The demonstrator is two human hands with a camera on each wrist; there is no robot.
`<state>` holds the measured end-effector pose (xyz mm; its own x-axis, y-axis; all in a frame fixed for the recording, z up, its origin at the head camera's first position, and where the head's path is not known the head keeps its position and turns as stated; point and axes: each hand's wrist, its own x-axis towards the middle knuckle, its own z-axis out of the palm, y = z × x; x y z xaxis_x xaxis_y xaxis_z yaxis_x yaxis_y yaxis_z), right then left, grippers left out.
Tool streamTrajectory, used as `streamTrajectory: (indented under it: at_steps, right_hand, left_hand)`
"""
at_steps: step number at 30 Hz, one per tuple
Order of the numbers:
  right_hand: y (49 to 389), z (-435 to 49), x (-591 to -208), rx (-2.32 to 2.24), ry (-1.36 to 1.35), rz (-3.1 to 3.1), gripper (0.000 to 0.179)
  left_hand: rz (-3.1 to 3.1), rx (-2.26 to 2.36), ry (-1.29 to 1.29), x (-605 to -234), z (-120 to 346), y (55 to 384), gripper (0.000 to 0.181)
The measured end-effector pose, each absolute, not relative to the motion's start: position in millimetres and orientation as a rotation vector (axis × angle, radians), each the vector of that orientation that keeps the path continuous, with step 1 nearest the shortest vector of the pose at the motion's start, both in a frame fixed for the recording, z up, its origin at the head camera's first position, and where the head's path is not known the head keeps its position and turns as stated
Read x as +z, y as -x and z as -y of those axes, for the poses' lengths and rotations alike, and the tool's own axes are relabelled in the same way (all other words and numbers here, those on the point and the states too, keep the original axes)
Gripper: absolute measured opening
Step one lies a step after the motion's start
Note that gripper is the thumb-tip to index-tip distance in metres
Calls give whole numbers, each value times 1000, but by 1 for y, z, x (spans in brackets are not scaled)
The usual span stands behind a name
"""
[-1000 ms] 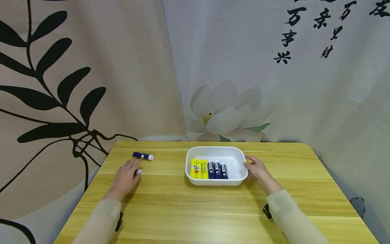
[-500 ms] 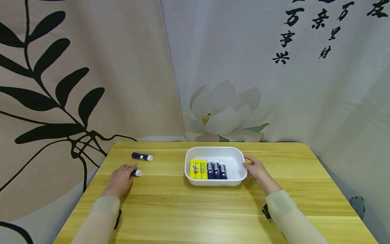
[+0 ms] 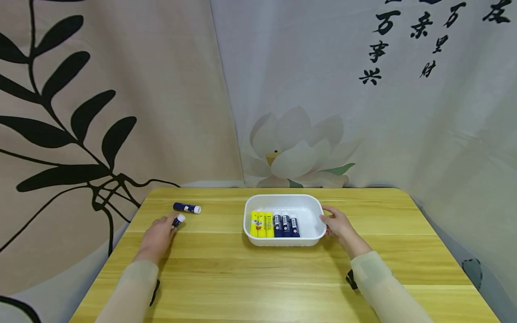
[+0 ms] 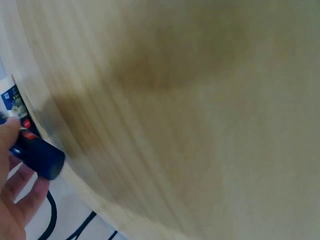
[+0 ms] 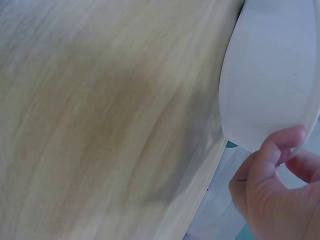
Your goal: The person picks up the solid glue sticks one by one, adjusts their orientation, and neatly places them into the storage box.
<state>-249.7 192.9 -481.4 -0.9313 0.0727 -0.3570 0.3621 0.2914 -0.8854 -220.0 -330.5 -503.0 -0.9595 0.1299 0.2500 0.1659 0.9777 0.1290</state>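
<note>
My left hand (image 3: pixel 156 238) pinches a dark blue glue stick (image 3: pixel 177 220) with a white end, tilted up at the left of the table. In the left wrist view the thumb and fingers hold this glue stick (image 4: pixel 39 156) around its body. Just beyond the hand lies a second blue glue stick (image 3: pixel 186 207), white end to the right. My right hand (image 3: pixel 341 226) grips the right rim of a white tray (image 3: pixel 311 241), thumb and fingers on its edge, as the right wrist view shows of the tray wall (image 5: pixel 270 75).
Inside the tray, yellow sticks (image 3: pixel 261 224) stand in a row at the left, with blue sticks (image 3: pixel 286 226) beside them. The wooden table (image 3: pixel 250 287) ends at a patterned cloth backdrop (image 3: pixel 181 112) behind.
My left hand has drawn back slightly and taken hold of the nearer blue glue stick, whose white end has tipped upward. The right hand stays on the tray rim.
</note>
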Motion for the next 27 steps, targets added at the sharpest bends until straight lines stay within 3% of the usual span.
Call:
streamTrajectory:
  at_steps: [11,27]
  right_hand:
    - [250,-193,-481,-1680,-408,-2319,45]
    - [250,-192,-481,-1714,-416,-2310,46]
  left_hand:
    - [2744,-403,257,-501,309,218,59]
    - [2683,-1138,-63,-485,248,233,56]
